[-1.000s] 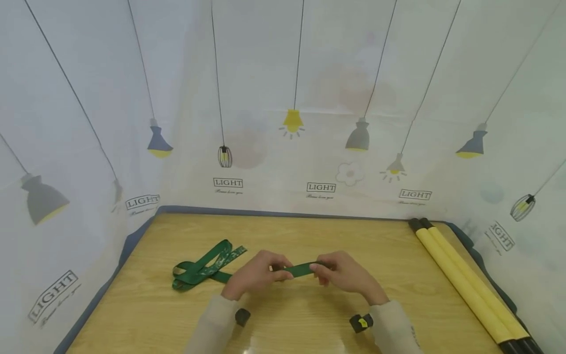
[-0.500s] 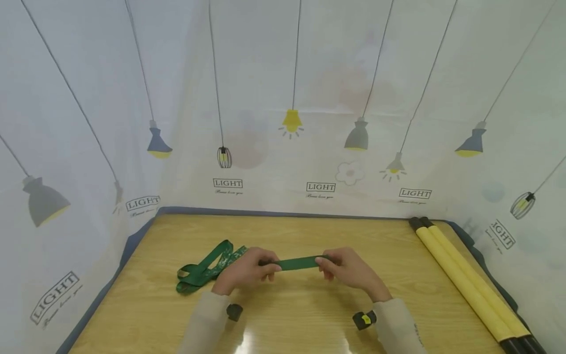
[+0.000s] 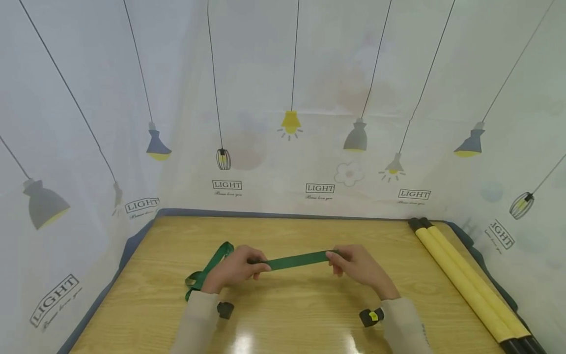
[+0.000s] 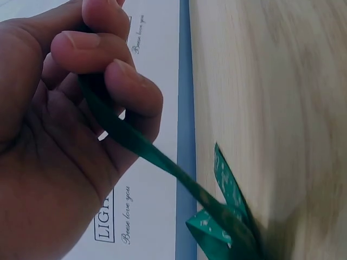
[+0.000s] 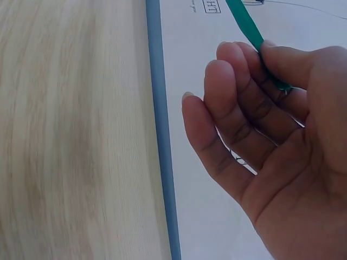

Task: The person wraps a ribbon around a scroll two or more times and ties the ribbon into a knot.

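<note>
Head view: L hand (image 3: pixel 234 268) & R hand (image 3: pixel 360 268) each pinch the green ribbon (image 3: pixel 298 260) btwn thumb & fingers, a short span stretched above the middle of the table (image 3: pixel 287 307), rest in loose loops beside L hand, twd table's left edge. L wrist cam: ribbon runs from curled L fingers past the palm to those loops, pale marks on it unreadable; R hand's spare fingers loosely bent. Backdrop (image 3: pixel 265 73) past table's far edge has boxed "LIGHT" several x, w/ script below, approx. "Beese love you".
</note>
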A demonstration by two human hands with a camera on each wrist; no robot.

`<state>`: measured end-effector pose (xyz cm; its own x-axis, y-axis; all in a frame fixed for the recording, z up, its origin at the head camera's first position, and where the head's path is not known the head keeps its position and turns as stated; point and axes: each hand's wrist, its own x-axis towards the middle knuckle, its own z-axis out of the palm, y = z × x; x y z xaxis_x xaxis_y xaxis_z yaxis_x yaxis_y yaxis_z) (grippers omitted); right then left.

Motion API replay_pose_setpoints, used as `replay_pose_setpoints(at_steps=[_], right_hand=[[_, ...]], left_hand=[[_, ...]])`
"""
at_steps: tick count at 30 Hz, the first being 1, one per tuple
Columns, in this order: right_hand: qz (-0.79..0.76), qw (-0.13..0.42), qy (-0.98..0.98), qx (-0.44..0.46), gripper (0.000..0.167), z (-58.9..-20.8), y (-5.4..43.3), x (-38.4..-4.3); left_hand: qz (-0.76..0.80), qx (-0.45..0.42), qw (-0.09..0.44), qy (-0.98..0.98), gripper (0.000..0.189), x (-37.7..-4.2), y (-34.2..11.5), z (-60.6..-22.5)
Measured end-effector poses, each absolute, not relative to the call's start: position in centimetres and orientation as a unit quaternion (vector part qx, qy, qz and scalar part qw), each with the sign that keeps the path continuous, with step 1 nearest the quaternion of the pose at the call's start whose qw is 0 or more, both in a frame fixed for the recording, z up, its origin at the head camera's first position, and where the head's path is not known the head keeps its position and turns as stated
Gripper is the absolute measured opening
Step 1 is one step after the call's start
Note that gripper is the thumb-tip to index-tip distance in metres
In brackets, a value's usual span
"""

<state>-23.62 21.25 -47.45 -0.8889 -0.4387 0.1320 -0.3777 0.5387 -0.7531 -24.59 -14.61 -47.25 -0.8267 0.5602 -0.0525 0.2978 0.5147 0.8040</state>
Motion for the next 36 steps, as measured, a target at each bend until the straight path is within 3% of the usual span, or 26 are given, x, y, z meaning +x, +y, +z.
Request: replay_pose_setpoints(at_steps=[17, 36], right_hand=[[-0.410, 0.024, 0.897, -0.164, 0.041, -47.4, 24.1, -24.0], [-0.424, -0.006, 0.899, -0.111, 0.044, -47.7, 27.7, -24.5]], left_hand=[[0.405, 0.227, 0.154, 0.872, 0.023, -25.2, -17.4, -48.5], [0.345, 0.201, 0.164, 0.902, 0.041, -25.7, -20.6, -49.2]])
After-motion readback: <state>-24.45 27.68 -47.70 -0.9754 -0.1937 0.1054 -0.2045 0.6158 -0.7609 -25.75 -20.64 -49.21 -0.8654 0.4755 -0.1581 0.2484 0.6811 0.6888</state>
